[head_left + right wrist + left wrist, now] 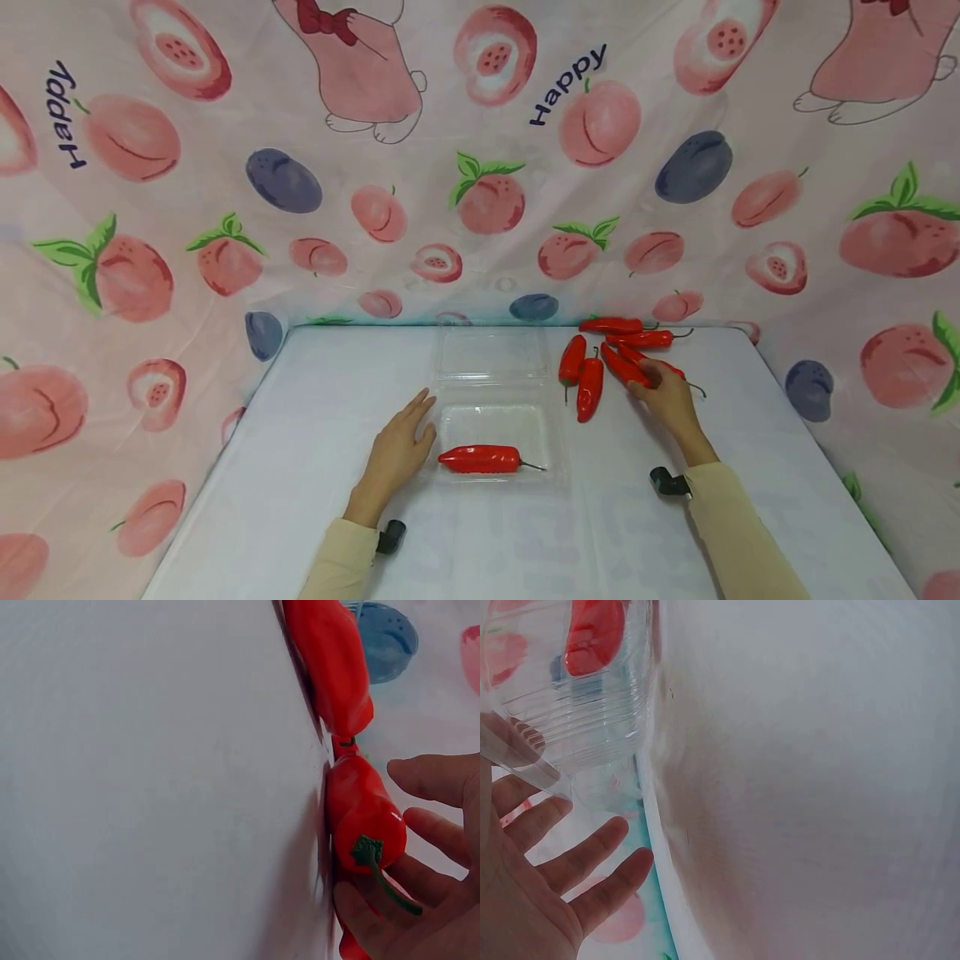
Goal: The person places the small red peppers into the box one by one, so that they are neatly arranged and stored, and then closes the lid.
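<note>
A clear plastic clamshell box [498, 417] lies with its lid laid back, and a red pepper [480, 458] rests along its near side. My left hand [397, 450] is at the box's left edge, fingers spread, some fingertips right at the plastic rim [525, 772]. At the right, my right hand [671, 408] reaches down over a red pepper [622, 365]. Its thumb and fingers straddle the pepper's green-stemmed end [371, 840], and a small gap shows beside the upper fingertip in the right wrist view.
Several more red peppers lie close around the right hand: an upright pair [590, 390] to its left and others [641, 338] behind. The white table [337, 392] ends at a fruit-patterned cloth backdrop [420, 192].
</note>
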Demonstrator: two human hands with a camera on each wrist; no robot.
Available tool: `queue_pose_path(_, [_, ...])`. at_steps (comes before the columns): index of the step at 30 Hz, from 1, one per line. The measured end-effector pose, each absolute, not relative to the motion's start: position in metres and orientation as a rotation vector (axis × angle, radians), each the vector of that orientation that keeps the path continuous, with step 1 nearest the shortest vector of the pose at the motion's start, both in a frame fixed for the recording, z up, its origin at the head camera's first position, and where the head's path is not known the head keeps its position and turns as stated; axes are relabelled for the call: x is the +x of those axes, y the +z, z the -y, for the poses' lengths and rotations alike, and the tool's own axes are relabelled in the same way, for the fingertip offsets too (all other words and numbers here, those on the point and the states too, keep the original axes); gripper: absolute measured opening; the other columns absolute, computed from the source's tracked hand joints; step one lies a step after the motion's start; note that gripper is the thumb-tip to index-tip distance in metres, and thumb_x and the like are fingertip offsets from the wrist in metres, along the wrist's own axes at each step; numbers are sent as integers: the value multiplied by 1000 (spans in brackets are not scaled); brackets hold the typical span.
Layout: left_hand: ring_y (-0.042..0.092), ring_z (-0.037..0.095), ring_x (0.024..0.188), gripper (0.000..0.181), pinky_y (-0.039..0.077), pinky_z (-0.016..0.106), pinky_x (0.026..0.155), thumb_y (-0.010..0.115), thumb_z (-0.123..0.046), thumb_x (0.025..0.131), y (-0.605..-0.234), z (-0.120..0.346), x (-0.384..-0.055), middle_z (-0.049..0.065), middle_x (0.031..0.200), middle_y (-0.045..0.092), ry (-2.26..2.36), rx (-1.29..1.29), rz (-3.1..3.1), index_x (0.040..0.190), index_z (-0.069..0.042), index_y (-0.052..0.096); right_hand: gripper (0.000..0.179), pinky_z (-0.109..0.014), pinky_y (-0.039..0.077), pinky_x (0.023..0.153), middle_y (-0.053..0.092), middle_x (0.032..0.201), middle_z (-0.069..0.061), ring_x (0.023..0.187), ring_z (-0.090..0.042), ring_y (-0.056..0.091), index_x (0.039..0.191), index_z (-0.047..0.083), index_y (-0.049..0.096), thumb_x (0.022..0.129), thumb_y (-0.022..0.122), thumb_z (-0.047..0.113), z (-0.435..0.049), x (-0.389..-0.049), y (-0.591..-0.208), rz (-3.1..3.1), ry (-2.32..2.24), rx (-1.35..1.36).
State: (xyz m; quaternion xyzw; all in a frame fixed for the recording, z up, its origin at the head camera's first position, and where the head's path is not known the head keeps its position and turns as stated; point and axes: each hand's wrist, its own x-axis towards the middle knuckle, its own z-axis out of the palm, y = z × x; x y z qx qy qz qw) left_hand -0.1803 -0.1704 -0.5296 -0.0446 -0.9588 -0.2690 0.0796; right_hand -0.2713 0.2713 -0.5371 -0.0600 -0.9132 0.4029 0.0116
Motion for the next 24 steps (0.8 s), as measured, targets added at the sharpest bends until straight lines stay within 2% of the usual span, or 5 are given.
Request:
queue_pose_path(15, [55,31,131,47,49,53,103,60,-22,94,-528,170,-181,-1,154,46,-813,-141,2865,141,-17,55,58,-56,45,106,49,138,-24,124,-40,45,142,2,47,92,67,24,-268,-281,-545,2853,1291,-229])
queue_pose_path(24, [56,31,130,47,50,53,101,60,-22,94,-530,170,-180,0,153,47,-808,-133,2859,140,-17,55,51,-51,50,101,53,133,-23,117,-37,48,140,3,49,96,61,26,-264,-274,-540,2846,1275,-312])
